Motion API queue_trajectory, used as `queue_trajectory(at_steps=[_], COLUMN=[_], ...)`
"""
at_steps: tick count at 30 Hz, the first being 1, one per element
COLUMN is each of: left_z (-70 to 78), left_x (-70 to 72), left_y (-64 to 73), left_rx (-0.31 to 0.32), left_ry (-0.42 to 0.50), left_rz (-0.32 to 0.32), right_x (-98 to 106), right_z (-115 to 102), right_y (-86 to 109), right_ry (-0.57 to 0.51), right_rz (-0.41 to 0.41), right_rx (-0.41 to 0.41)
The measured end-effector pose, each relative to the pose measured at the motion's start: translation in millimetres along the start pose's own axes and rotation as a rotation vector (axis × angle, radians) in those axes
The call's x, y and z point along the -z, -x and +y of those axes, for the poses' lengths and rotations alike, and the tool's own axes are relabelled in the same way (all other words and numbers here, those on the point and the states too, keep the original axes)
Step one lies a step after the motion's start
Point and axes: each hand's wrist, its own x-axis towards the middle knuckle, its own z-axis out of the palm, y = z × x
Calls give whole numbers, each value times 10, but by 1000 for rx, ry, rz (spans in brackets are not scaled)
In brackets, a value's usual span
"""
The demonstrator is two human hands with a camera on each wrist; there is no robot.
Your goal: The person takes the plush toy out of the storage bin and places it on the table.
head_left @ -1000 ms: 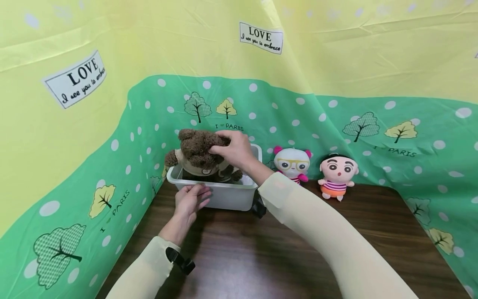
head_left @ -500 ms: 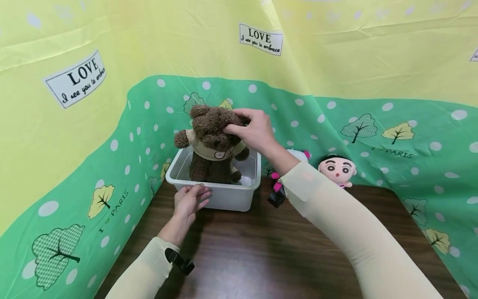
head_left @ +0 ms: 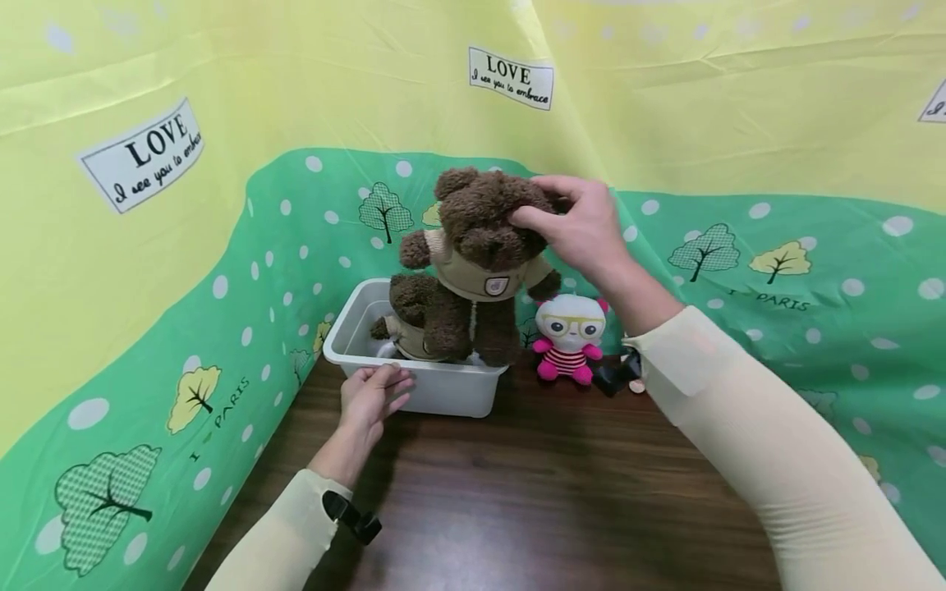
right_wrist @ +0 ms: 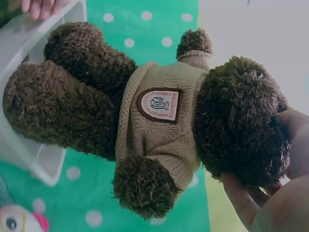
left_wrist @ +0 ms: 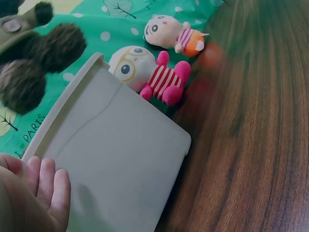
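Note:
By its head, a brown teddy bear (head_left: 489, 238) in a tan sweater hangs from my right hand (head_left: 580, 226). In the right wrist view the thumb and fingers grip the fuzzy head, and a patch shows on the sweater. The bear's feet are near the right part of the rim of a light grey plastic bin (head_left: 451, 394). A second, smaller-looking brown bear (head_left: 412, 308) in a tan top sits inside, partly hidden by the held bear's leg. My left hand (head_left: 369, 398) holds the bin's front rim, fingers bent against the outer wall in the left wrist view.
Right of the bin sits a panda plush (head_left: 567, 341) with yellow glasses and a striped body. A boy doll (left_wrist: 174, 36) in orange shorts lies beyond it, mostly behind my right arm in the head view. Patterned cloth (head_left: 310, 205) walls surround the dark wooden table (head_left: 517, 492).
My right hand has lifted the teddy bear up and to the right out of the bin, uncovering the second bear. My left hand stays at the front rim.

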Motion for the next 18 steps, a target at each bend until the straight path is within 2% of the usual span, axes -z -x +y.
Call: queue_trajectory(at_steps=[10, 14, 18], left_z=[9, 6, 7], left_x=[-23, -16, -2], left_y=[14, 15, 4], left_rx=[7, 16, 20], left_ry=[6, 0, -7], left_rz=[12, 12, 8], right_x=[607, 766, 856], right_z=[304, 465, 616], right_y=[223, 346, 466], right_ry=[155, 224, 249], right_rz=[31, 31, 33], right_rx=[-107, -123, -129])
